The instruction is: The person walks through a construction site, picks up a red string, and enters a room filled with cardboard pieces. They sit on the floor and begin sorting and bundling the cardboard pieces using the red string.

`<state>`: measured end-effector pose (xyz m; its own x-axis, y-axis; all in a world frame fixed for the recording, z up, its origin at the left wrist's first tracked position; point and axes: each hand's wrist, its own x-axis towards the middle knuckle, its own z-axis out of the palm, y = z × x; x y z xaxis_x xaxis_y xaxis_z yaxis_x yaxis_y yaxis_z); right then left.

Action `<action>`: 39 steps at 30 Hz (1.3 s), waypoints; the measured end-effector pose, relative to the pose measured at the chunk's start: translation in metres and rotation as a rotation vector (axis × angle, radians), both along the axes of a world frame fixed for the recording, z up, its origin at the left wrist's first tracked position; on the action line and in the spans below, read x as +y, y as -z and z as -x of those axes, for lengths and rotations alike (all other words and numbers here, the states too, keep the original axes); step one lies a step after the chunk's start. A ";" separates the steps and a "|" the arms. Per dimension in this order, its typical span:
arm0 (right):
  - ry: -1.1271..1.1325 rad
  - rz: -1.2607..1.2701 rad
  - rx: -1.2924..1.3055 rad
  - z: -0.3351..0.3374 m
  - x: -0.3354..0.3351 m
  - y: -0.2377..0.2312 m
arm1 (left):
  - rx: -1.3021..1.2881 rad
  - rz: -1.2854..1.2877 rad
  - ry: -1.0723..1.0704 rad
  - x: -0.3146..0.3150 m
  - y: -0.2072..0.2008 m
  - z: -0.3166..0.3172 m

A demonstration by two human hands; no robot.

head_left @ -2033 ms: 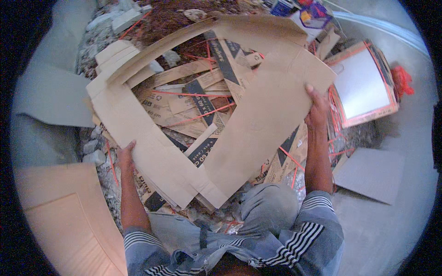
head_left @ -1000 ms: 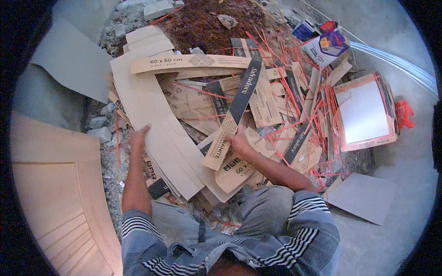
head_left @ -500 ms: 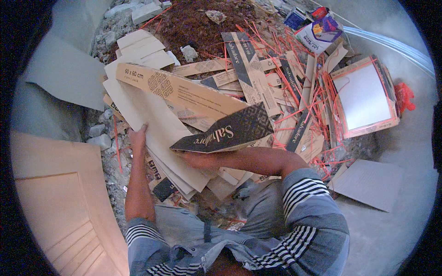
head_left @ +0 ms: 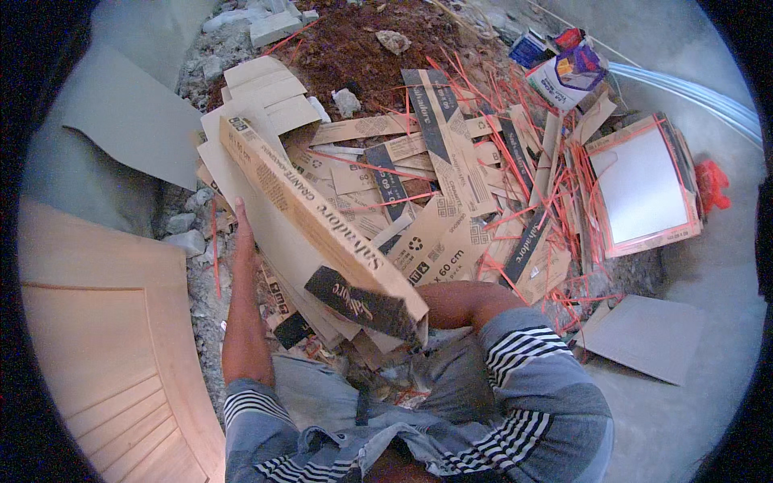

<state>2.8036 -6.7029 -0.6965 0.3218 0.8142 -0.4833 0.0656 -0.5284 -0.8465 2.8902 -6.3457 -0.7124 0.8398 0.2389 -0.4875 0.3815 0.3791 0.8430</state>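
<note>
A stack of plain cardboard sheets lies slanted in front of me. My left hand is closed on its left edge, one digit showing and the other fingers hidden. Across the sheets tilts a long folded cardboard strip, brown with print along its side and a black end flap at its near end. My right forearm reaches in behind that near end. The strip covers my right hand, so its fingers do not show.
Flattened carton pieces and tangled orange straps are heaped ahead. Framed by cardboard, a white panel lies at the right, near a grey sheet. A wooden door panel stands at left. Rubble and brown soil lie beyond.
The folded strip has turned, so its narrow printed side now faces up and its black end sits nearer me. My right hand has gone out of sight behind it.
</note>
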 end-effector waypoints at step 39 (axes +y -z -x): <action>-0.679 -0.140 -0.723 0.003 -0.033 -0.025 | -0.122 -0.900 0.451 -0.090 -0.057 0.131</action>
<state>2.8003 -6.7363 -0.6717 -0.0538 0.9690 -0.2411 0.8401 -0.0867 -0.5355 2.7588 -6.4353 -0.6552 0.9745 0.1235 -0.1876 0.2243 -0.5739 0.7876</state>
